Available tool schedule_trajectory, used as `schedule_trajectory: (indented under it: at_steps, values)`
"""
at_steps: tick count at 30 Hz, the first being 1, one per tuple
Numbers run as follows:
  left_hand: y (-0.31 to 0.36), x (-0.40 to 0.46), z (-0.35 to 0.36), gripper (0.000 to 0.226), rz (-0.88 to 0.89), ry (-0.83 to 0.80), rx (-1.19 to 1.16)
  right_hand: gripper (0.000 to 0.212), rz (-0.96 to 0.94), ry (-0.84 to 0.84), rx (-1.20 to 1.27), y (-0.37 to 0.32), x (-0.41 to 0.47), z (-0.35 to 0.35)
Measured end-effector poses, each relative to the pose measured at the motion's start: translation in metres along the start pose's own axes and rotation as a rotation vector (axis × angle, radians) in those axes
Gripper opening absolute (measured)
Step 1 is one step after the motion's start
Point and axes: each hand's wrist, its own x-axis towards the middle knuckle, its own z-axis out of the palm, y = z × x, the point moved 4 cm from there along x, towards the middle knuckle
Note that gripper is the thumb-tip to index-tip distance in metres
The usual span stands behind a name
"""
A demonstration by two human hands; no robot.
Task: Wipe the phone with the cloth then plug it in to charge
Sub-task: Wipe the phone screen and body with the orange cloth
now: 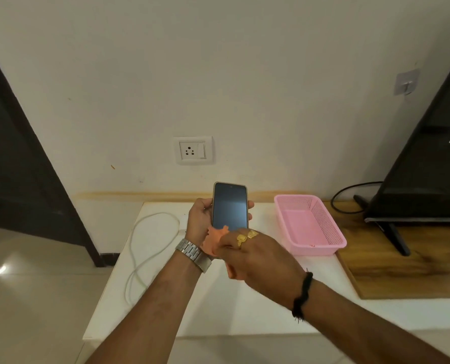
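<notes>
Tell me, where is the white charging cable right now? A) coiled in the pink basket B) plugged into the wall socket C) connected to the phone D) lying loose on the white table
D: the white charging cable lies looped on the white table, left of the phone, and the wall socket has nothing plugged in.

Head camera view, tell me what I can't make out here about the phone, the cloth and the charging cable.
- Dark-screened phone: its bottom edge and charging port, covered by the orange cloth and the right hand.
- Orange cloth: mostly bunched inside the right hand; full size unknown.
- White charging cable: its far end passes behind the left hand, so the plug is hidden.
- Black television: cut off by the right edge.
</notes>
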Motion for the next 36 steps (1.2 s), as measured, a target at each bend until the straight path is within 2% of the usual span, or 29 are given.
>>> schedule_trajectory:
  at_steps: [2,4,6,8,10,12,15,17,21,24,26,28,30,33,36]
  values:
    - [-0.003,-0.002,-0.002,0.063,-0.001,-0.006,0.044,0.038,0.040,-0.004,-0.045,0.018,0.007,-0.010]
    - [-0.008,-0.003,0.000,0.048,-0.014,0.027,0.086,0.035,0.242,0.087,-0.131,0.051,0.017,-0.025]
    - [-0.011,-0.006,0.004,0.042,-0.017,0.030,0.083,0.035,0.359,0.174,-0.157,0.063,0.017,-0.029]
    - [-0.009,-0.007,0.004,0.048,-0.010,0.029,0.055,0.045,0.276,0.157,-0.080,0.043,0.012,-0.015]
    - [-0.009,-0.006,0.001,0.067,-0.008,-0.006,0.022,0.052,0.123,0.078,-0.026,0.013,0.002,0.005]
    - [-0.014,-0.007,-0.001,0.065,-0.028,0.027,0.052,0.050,0.113,0.058,-0.054,0.022,0.004,0.002]
    - [-0.026,-0.008,0.002,0.041,-0.033,0.081,0.103,0.040,0.390,0.142,-0.123,0.070,0.019,-0.020]
    - [-0.028,-0.010,0.005,0.033,-0.036,0.095,0.085,0.039,0.469,0.171,-0.146,0.069,0.023,-0.017]
    - [-0.025,-0.010,0.001,0.049,-0.037,0.094,0.061,0.044,0.320,0.136,-0.082,0.025,0.016,0.008]
    - [-0.028,-0.010,-0.006,0.035,-0.012,0.128,0.134,0.045,0.410,0.227,-0.099,0.042,0.020,-0.003]
    - [-0.029,-0.008,-0.007,0.033,0.007,0.132,0.141,0.058,0.452,0.221,-0.085,0.047,0.025,-0.003]
    - [-0.027,-0.005,-0.004,0.041,0.013,0.093,0.097,0.070,0.457,0.156,0.016,0.039,0.024,0.004]
    - [-0.022,-0.003,-0.001,0.056,0.016,0.020,0.059,0.071,0.409,0.124,0.040,0.021,0.017,0.019]
    - [-0.014,0.000,0.000,0.062,0.035,-0.006,0.052,0.070,0.321,0.103,0.065,-0.001,0.008,0.033]
    - [-0.016,0.001,0.003,0.057,0.074,0.040,0.018,0.071,0.350,0.115,0.082,0.023,0.023,0.020]
